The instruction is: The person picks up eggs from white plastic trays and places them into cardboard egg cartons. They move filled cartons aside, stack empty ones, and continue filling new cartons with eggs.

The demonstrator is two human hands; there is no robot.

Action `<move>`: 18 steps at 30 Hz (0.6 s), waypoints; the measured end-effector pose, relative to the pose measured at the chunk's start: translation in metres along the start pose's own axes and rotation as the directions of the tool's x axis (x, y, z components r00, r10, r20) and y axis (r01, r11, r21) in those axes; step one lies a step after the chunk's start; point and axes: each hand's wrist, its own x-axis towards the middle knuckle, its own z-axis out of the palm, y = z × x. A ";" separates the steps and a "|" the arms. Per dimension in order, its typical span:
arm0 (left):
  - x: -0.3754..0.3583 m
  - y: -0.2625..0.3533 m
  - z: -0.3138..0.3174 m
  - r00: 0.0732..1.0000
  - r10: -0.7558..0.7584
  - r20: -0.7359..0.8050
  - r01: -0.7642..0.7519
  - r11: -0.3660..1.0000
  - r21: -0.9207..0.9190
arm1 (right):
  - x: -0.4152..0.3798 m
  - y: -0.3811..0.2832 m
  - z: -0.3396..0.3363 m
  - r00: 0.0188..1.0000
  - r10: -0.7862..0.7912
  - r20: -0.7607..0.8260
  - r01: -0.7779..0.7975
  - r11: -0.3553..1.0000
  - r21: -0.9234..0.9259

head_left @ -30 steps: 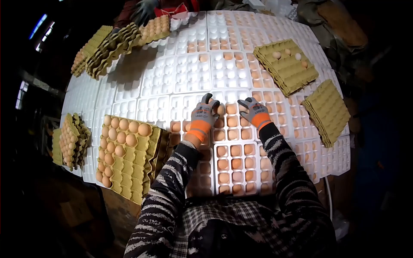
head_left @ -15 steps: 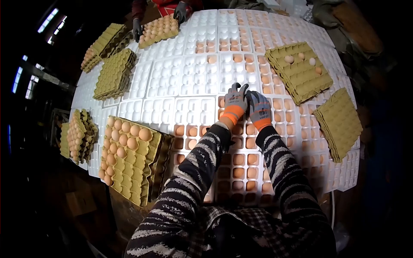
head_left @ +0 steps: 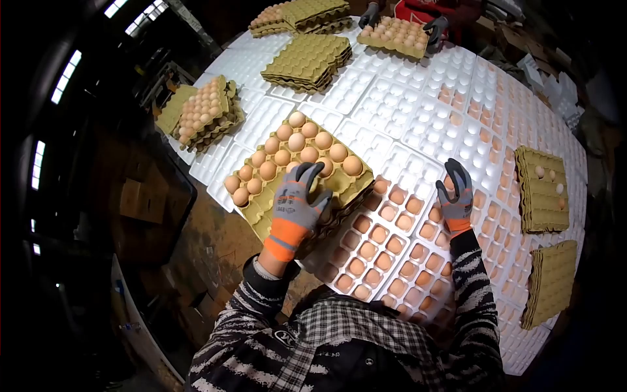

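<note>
My left hand [head_left: 296, 205] and right hand [head_left: 458, 200] wear grey gloves with black fingers [head_left: 458, 171] and orange cuffs [head_left: 285, 240]; my sleeves [head_left: 474, 287] are black with jagged off-white streaks, and the cloth [head_left: 334, 321] over my chest is black-and-white checked. The eggs [head_left: 296, 142] at left run from tan to pinkish brown in a mustard-yellow carton [head_left: 259, 219]. The trays [head_left: 381, 104] are white. Far off, another person [head_left: 417, 11] wears red.

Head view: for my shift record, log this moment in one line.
left hand: at eggs on pulp tray | right hand: over white trays | co-worker's hands: at egg-laden tray
</note>
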 end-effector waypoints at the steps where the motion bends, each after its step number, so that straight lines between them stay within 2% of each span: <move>1: 0.001 -0.026 -0.008 0.997 -0.067 -0.036 0.072 0.987 0.142 | 0.025 -0.035 0.012 0.991 -0.072 0.109 0.063 0.994 0.088; 3: 0.010 -0.054 -0.015 0.992 -0.125 -0.006 0.122 0.951 0.284 | 0.073 -0.094 0.034 0.882 -0.349 0.316 0.326 0.937 0.123; 5: 0.019 -0.077 -0.002 0.982 -0.160 0.096 0.120 0.936 0.331 | 0.094 -0.112 0.073 0.731 -0.434 0.527 0.393 0.899 0.195; 6: 0.021 -0.073 -0.001 0.982 -0.164 0.092 0.124 0.931 0.345 | 0.100 -0.122 0.081 0.666 -0.380 0.642 0.445 0.893 0.068; 7: 0.023 -0.070 -0.003 0.982 -0.168 0.090 0.126 0.926 0.357 | 0.107 -0.126 0.083 0.663 -0.380 0.645 0.452 0.890 0.060; 8: 0.024 -0.074 -0.007 0.983 -0.164 0.085 0.125 0.930 0.346 | 0.114 -0.128 0.082 0.626 -0.297 0.720 0.377 0.925 0.054; 9: 0.025 -0.079 -0.012 0.984 -0.164 0.073 0.152 0.976 0.155 | 0.118 -0.129 0.080 0.577 -0.211 0.789 0.300 0.953 0.036; 10: 0.024 -0.084 -0.015 0.984 -0.167 0.062 0.170 0.985 -0.043 | 0.116 -0.122 0.078 0.646 -0.248 0.722 0.254 0.962 0.103; 11: 0.024 -0.092 -0.014 0.985 -0.162 0.061 0.165 0.985 -0.057 | 0.115 -0.119 0.073 0.645 -0.241 0.725 0.258 0.962 0.090; 12: 0.023 -0.098 -0.014 0.990 -0.118 -0.073 0.097 0.965 -0.245 | 0.115 -0.120 0.068 0.744 -0.154 0.650 -0.058 0.954 0.293; 13: 0.023 -0.104 -0.012 0.972 -0.100 -0.211 0.004 0.911 -0.413 | 0.115 -0.121 0.066 0.806 -0.027 0.592 -0.336 0.802 0.494; 14: 0.025 -0.108 -0.009 0.983 -0.161 -0.091 0.081 0.815 -0.573 | 0.117 -0.123 0.066 0.795 0.137 0.591 -0.534 0.619 0.576; 15: 0.027 -0.105 -0.008 0.983 -0.160 -0.087 0.080 0.809 -0.583 | 0.122 -0.122 0.071 0.791 0.145 0.595 -0.556 0.576 0.599; 16: 0.031 -0.092 -0.008 0.998 -0.035 -0.049 0.009 0.889 -0.458 | 0.132 -0.130 0.075 0.811 0.010 0.584 -0.334 0.829 0.449; 17: 0.036 -0.078 -0.008 0.996 0.089 0.005 -0.083 0.942 -0.324 | 0.141 -0.139 0.081 0.789 -0.124 0.602 -0.048 0.964 0.261; 18: 0.040 -0.042 -0.023 0.981 -0.097 0.169 0.115 0.989 -0.098 | 0.144 -0.146 0.092 0.712 -0.011 0.702 -0.013 0.999 0.029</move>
